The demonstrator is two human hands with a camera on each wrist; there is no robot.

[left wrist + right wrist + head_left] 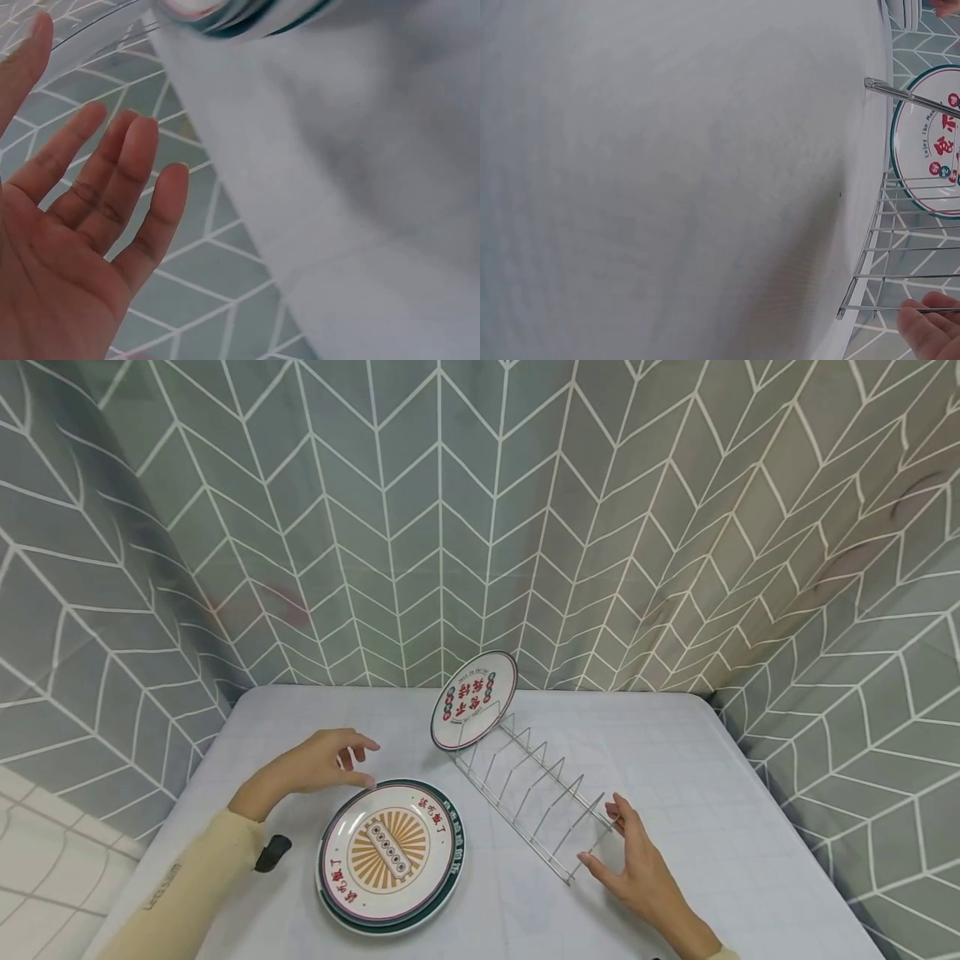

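Observation:
My left hand (330, 762) hovers at the upper left of a stack of round plates, fingers apart and nothing held; the left wrist view shows its bare palm (67, 247). The top plate (390, 852) has a red rim line, red characters and a sunburst design; a green-rimmed plate (456, 835) shows beneath it. A metal wire rack (536, 793) lies diagonally on the right. One white plate (474, 700) with red characters leans upright in its far end. My right hand (637, 868) is at the rack's near end, thumb and fingers spread, fingertips (915, 326) right at the end wire.
A white cloth (675, 752) covers the table. Grey-green curtains (480, 527) with white zigzag lines hang behind and at both sides. Beside the left wrist is a small black object (273, 852). White tiles (45, 868) show at the lower left.

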